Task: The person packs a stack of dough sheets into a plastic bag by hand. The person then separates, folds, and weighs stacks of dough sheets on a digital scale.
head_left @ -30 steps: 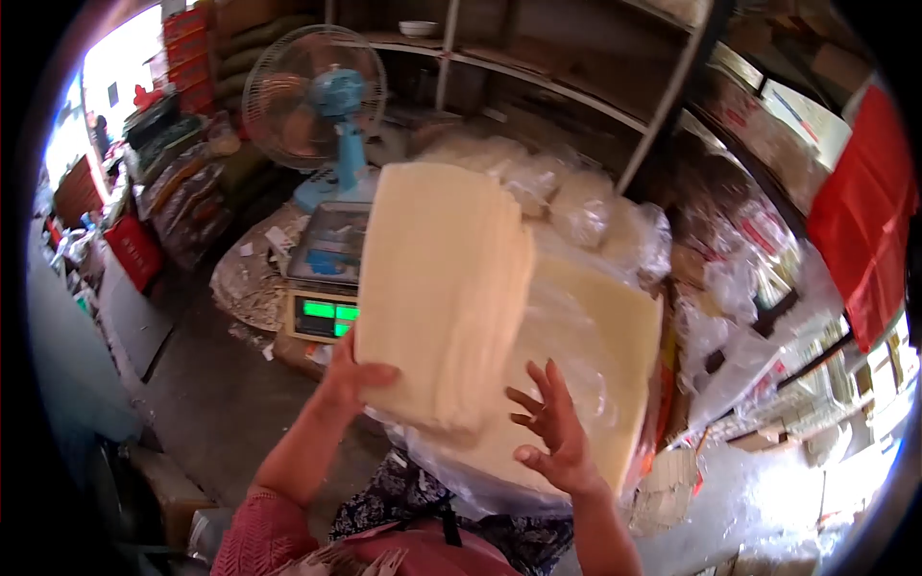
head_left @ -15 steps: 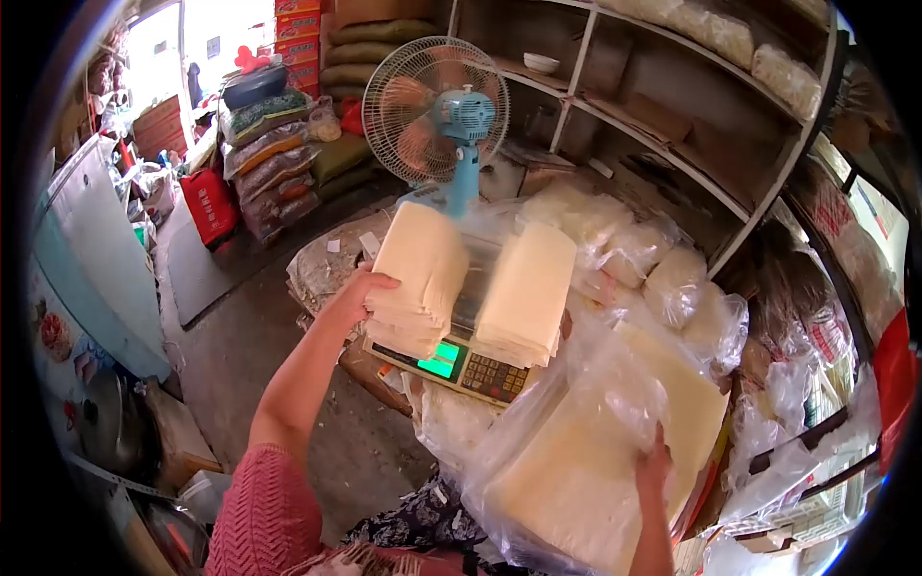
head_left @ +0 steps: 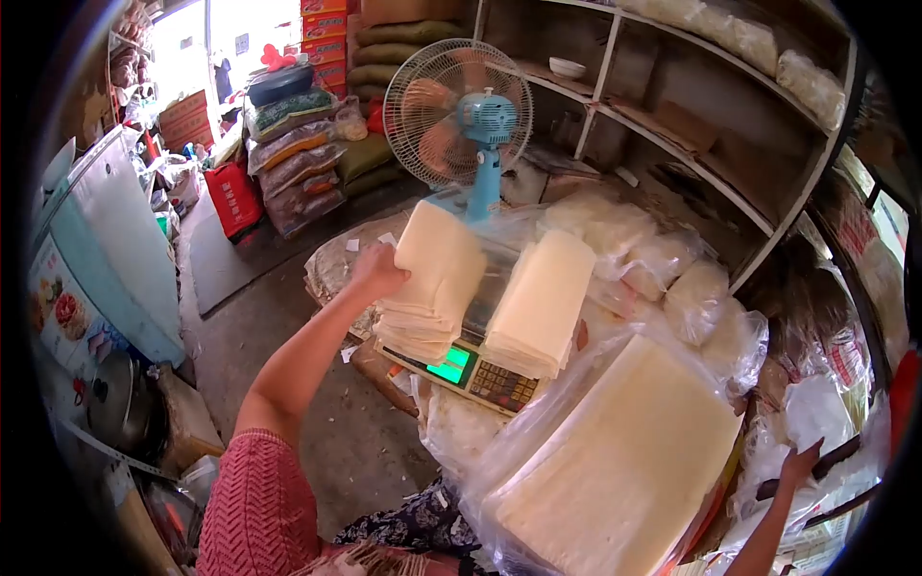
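Note:
Two folded stacks of thin cream-coloured sheets lie side by side on a digital scale [head_left: 463, 376] with a lit green display. My left hand [head_left: 379, 273] has its fingers curled at the upper left edge of the left stack [head_left: 432, 274]. The right stack [head_left: 541, 302] is untouched by either hand. A large flat pile of cream sheets [head_left: 624, 451] lies in front, its top bare and clear plastic [head_left: 523, 432] around its sides. Out at the far right, my right hand [head_left: 799, 465] reaches toward clear plastic bags [head_left: 816, 413], fingers apart and nothing visible in them.
A blue fan [head_left: 485, 120] stands behind the scale. Filled clear bags [head_left: 696, 298] lie right of it, below shelving [head_left: 691, 158]. Stacked sacks [head_left: 298, 173], a red bag [head_left: 232, 200] and a light-blue cabinet [head_left: 115, 250] are at left, with floor between.
My right hand has moved right, from the plastic over the large pile to the bags. That plastic no longer covers the pile's top. My left hand has shifted slightly up the left stack's edge.

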{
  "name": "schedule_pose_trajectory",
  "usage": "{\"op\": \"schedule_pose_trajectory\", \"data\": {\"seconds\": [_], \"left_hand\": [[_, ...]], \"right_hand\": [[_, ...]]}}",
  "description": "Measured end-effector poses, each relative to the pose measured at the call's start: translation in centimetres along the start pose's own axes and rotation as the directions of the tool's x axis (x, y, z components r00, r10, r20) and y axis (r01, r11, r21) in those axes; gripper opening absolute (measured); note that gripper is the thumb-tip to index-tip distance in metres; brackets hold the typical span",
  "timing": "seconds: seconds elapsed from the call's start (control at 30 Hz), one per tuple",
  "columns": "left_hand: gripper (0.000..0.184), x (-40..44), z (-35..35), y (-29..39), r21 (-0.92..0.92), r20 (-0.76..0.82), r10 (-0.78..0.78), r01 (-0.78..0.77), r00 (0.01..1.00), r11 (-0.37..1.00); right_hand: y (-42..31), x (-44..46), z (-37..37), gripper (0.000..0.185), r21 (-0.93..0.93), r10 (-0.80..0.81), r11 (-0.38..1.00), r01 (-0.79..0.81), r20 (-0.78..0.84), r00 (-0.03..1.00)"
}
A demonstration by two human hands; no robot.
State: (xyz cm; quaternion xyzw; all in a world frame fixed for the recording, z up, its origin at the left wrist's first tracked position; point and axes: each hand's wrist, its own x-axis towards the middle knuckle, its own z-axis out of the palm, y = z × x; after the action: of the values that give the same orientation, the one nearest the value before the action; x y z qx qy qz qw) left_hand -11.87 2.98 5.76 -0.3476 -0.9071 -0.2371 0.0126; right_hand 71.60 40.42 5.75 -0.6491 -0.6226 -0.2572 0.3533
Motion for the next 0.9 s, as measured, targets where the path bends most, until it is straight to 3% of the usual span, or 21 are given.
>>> {"op": "schedule_pose_trajectory", "data": {"seconds": [0.1, 0.13, 0.2, 0.27, 0.33, 0.4, 0.47, 0.57, 0.67, 0.7, 0.73, 0.83, 0.87, 0.9], "left_hand": [[0.034, -1.7, -1.1, 2.7, 0.273, -0.094, 0.058, -0.03, 0.994, 0.962], [0.034, -1.8, -0.9, 2.7, 0.279, -0.139, 0.094, -0.052, 0.986, 0.959], [0.034, -2.1, -0.2, 2.6, 0.292, -0.227, 0.165, -0.095, 0.96, 0.952], [0.032, -2.8, -0.4, 3.6, 0.372, -0.259, 0.245, -0.138, 0.934, 0.918], [0.029, -3.3, 0.4, 4.2, 0.427, -0.331, 0.336, -0.177, 0.882, 0.887], [0.025, -3.3, 2.5, 4.2, 0.464, -0.437, 0.435, -0.217, 0.787, 0.859], [0.023, -4.1, 2.0, 4.8, 0.445, -0.459, 0.517, -0.317, 0.722, 0.838], [0.024, -4.9, 1.2, 5.0, 0.378, -0.541, 0.557, -0.41, 0.63, 0.83], [0.029, -5.5, -0.2, 6.2, 0.297, -0.63, 0.531, -0.455, 0.568, 0.839], [0.029, -5.6, -1.0, 6.8, 0.28, -0.667, 0.523, -0.471, 0.531, 0.836], [0.03, -5.3, -1.7, 7.2, 0.265, -0.703, 0.512, -0.487, 0.493, 0.832], [0.035, -3.2, -2.3, 7.0, -0.319, -0.68, 0.254, -0.589, 0.688, 0.742], [0.036, -2.5, -2.5, 7.1, -0.512, -0.625, 0.181, -0.575, 0.759, 0.638], [0.041, -1.2, -1.8, 6.8, -0.725, -0.513, 0.155, -0.523, 0.844, 0.448]], "right_hand": [[-7.3, -4.5, -5.2, 0.078, -0.049, -0.035, 0.998, 0.043, 0.158, 0.987], [-9.8, -5.9, -7.0, 0.078, -0.053, -0.034, 0.997, 0.048, 0.232, 0.972], [-10.3, -8.8, -6.5, 0.076, 0.156, -0.195, 0.975, 0.157, 0.269, 0.943], [-15.2, -11.6, -11.0, 0.071, 0.244, -0.233, 0.958, 0.148, 0.369, 0.9], [-15.6, -14.2, -10.6, 0.065, 0.334, -0.372, 0.91, 0.248, 0.384, 0.845], [-19.2, -17.1, -15.0, 0.061, 0.278, -0.398, 0.915, 0.292, 0.506, 0.766], [-21.7, -19.7, -17.5, 0.061, 0.173, -0.387, 0.915, 0.366, 0.634, 0.67], [-22.5, -23.2, -18.9, 0.058, 0.364, -0.432, 0.9, 0.241, 0.662, 0.613], [-20.5, -26.1, -16.6, 0.054, 0.328, -0.538, 0.842, 0.428, 0.569, 0.622], [-19.8, -26.6, -16.6, 0.051, 0.368, -0.486, 0.873, 0.321, 0.602, 0.633], [-19.5, -26.9, -16.3, 0.051, 0.364, -0.485, 0.874, 0.324, 0.594, 0.642], [-18.4, -27.6, -14.4, 0.05, 0.361, -0.477, 0.876, 0.319, 0.562, 0.675], [-18.3, -27.7, -14.2, 0.05, 0.366, -0.473, 0.877, 0.31, 0.552, 0.687], [-18.2, -27.8, -14.3, 0.05, 0.371, -0.468, 0.879, 0.301, 0.543, 0.697]]}}
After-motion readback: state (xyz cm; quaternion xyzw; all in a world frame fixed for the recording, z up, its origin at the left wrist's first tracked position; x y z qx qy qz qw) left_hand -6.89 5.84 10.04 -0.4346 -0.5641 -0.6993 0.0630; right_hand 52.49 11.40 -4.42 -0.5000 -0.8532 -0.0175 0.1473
